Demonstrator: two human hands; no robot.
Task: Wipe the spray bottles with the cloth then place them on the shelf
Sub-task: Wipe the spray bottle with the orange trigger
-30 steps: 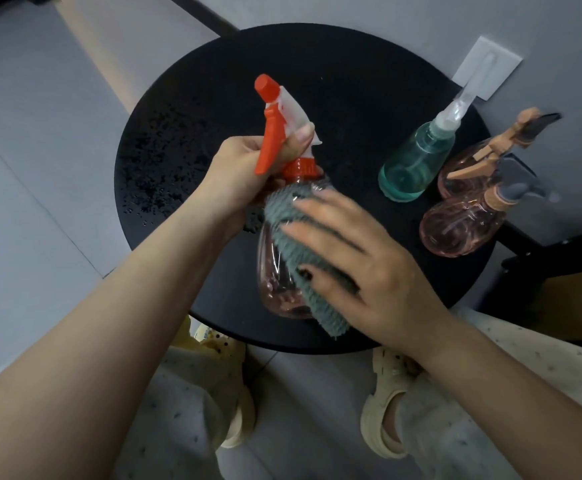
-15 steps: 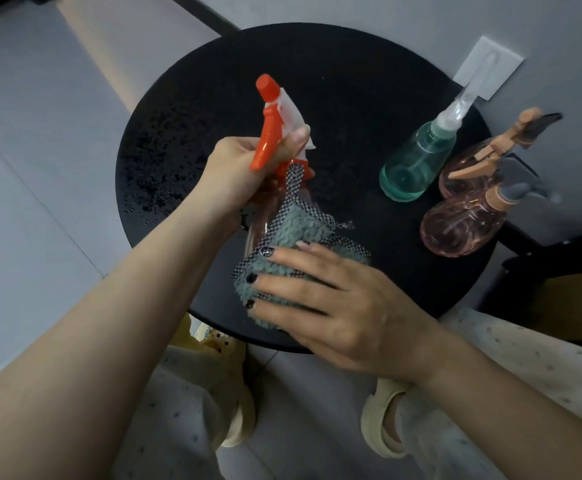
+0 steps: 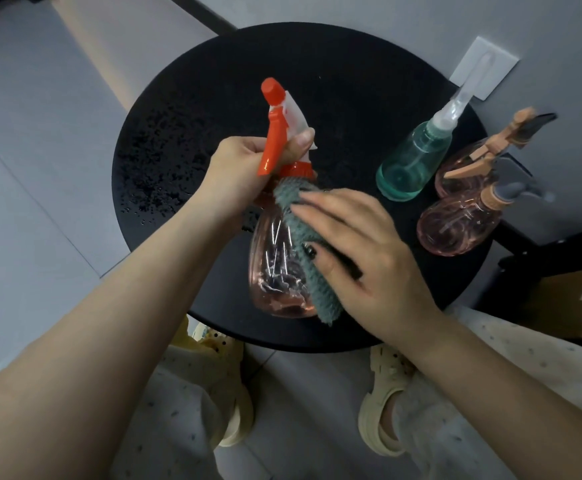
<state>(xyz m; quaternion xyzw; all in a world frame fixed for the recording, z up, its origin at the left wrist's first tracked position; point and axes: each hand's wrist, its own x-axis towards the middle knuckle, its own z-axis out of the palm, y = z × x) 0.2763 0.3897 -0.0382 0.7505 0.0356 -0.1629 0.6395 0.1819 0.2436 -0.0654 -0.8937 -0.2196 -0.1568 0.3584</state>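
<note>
Left hand (image 3: 244, 174) grips the pink bottle's (image 3: 275, 265) neck; right hand (image 3: 362, 251), fingers flat, presses the cloth (image 3: 303, 237), hiding the bottle's side.

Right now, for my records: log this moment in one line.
wiping | left hand grips orange-trigger bottle | right hand presses cloth on it | three bottles wait

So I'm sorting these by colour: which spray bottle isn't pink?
The teal bottle with the clear white nozzle, standing on the black table. The other three have pink bodies, including the held one.
</note>
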